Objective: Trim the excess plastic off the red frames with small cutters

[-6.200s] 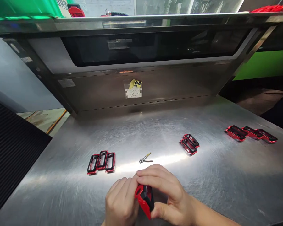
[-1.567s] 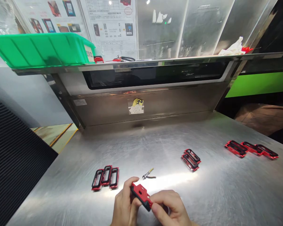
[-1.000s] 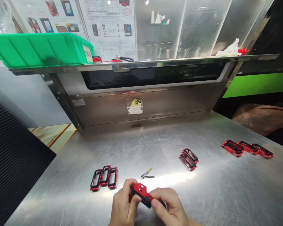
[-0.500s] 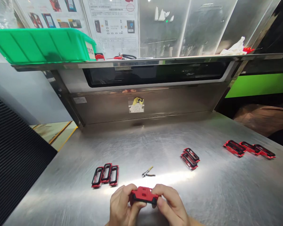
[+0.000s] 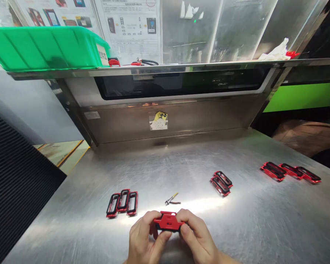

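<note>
Between my two hands, above the front of the metal table, is a red and black phone case frame (image 5: 169,221), turned so that a red edge with a small slot faces up. My left hand (image 5: 145,234) is closed on its left end, thumb below and fingers above. Its right end sits in my right hand (image 5: 196,233), pinched between thumb and fingers. Just beyond the hands a pair of small pliers (image 5: 172,200) lies with its handles apart. To the left, several red and black frames (image 5: 122,202) lie side by side.
More frames (image 5: 222,183) lie right of centre, and another group (image 5: 290,172) near the table's (image 5: 250,227) right edge. A shelf (image 5: 181,69) spans the back, bearing a green bin (image 5: 49,49). A ribbed black surface (image 5: 19,190) borders the left side.
The held frame has tilted slightly, so its red edge shows differently and more of its upper rim is visible. Both hands keep their grip. The view has shifted a little.
</note>
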{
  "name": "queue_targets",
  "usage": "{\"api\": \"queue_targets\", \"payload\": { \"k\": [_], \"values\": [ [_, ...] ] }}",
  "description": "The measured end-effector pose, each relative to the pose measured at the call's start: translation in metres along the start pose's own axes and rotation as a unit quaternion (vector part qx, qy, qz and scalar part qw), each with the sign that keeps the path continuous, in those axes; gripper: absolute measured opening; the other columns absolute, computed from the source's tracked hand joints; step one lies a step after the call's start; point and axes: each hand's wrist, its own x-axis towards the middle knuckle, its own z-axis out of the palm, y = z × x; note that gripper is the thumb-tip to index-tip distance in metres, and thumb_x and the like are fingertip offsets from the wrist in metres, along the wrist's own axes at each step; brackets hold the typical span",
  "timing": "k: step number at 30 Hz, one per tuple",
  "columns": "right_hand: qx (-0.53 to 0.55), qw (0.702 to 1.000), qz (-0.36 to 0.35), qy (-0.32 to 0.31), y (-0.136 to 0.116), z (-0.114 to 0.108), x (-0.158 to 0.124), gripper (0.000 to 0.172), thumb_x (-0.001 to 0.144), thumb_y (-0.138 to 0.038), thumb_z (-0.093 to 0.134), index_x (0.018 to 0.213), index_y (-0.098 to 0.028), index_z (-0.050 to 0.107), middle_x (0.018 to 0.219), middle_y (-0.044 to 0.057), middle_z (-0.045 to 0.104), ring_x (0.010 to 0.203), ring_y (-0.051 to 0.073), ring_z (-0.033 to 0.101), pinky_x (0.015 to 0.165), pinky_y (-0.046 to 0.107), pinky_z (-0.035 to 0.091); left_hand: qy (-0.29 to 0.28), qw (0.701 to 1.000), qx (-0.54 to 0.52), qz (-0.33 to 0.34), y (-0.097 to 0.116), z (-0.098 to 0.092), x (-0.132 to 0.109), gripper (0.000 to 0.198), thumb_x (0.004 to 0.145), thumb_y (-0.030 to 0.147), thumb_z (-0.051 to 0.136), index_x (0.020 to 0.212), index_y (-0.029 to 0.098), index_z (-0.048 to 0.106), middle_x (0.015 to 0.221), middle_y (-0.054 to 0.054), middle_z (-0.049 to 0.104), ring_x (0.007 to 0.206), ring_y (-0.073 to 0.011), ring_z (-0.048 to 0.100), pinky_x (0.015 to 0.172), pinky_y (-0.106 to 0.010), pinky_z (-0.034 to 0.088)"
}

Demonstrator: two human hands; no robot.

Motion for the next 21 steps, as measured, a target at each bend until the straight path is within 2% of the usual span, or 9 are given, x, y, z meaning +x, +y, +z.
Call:
{"api": "queue_targets", "payload": {
  "k": [4, 8, 17, 21],
  "values": [
    [-0.029, 0.999, -0.006, -0.025, 0.004, 0.003, -0.001, 0.041, 0.101, -0.048, 0.028, 0.087, -0.016, 0.051, 0.075, 0.005, 0.053, 0.066, 0.016, 0.05, 0.062, 0.026, 0.042, -0.025, 0.994, -0.074, -0.072, 0.004, 0.002, 0.001, 0.034, 0.082, 0.053, 0.056, 0.099, 0.023, 0.051, 0.075, 0.001, 0.059, 0.055, -0.0132, 0.05, 0.053, -0.024, 0.042],
    [-0.036, 0.999, 0.016, -0.037, 0.009, 0.008, -0.003, 0.042, 0.101, -0.047, 0.026, 0.083, -0.016, 0.048, 0.07, 0.002, 0.047, 0.061, 0.014, 0.044, 0.057, 0.023, 0.037, -0.056, 0.983, -0.127, -0.123, 0.005, 0.002, 0.003, 0.031, 0.083, 0.05, 0.055, 0.092, 0.021, 0.048, 0.088, -0.003, 0.058, 0.071, -0.0164, 0.056, 0.065, -0.027, 0.044],
    [-0.013, 0.999, 0.02, -0.041, 0.008, 0.01, -0.003, 0.039, 0.102, -0.044, 0.027, 0.081, -0.017, 0.046, 0.071, 0.001, 0.044, 0.062, 0.013, 0.041, 0.057, 0.022, 0.034, -0.07, 0.973, -0.186, -0.115, 0.003, 0.002, 0.002, 0.02, 0.091, 0.041, 0.047, 0.089, 0.022, 0.044, 0.085, 0.0, 0.05, 0.073, -0.0133, 0.051, 0.068, -0.025, 0.041],
    [-0.01, 0.999, 0.024, -0.043, 0.007, 0.01, -0.002, 0.039, 0.102, -0.045, 0.028, 0.083, -0.017, 0.046, 0.07, 0.0, 0.043, 0.058, 0.012, 0.04, 0.055, 0.022, 0.033, -0.079, 0.968, -0.196, -0.139, 0.004, 0.001, 0.001, 0.022, 0.094, 0.042, 0.04, 0.088, 0.021, 0.044, 0.087, -0.001, 0.051, 0.07, -0.0125, 0.051, 0.065, -0.025, 0.041]
  ]
}}
